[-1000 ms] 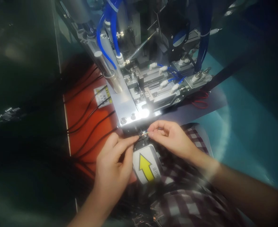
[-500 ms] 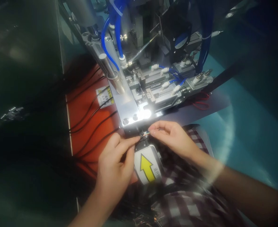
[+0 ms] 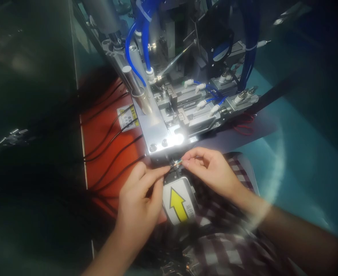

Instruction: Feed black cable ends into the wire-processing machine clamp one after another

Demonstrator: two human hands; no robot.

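A small, thin piece with coloured strands (image 3: 177, 163) spans the short gap between my two hands, at the front end of the metal machine (image 3: 157, 130). My left hand (image 3: 141, 191) is closed, its fingertips pinched at the left end of this piece. From the right, my right hand (image 3: 212, 168) pinches the other end between thumb and forefinger. Just below the piece is a white block with a yellow arrow (image 3: 178, 203). The exact shape of the piece is too small to tell.
Black cables (image 3: 114, 134) cross an orange-red base (image 3: 97, 142) on the left. Blue air tubes (image 3: 146, 46) and metal cylinders rise behind my hands. A warning label (image 3: 128, 117) sits beside the metal plate. Shiny small parts (image 3: 13, 137) lie far left.
My right hand has shifted very slightly right, and a little more of the coloured strands shows between the hands. My left hand is nearly unmoved.
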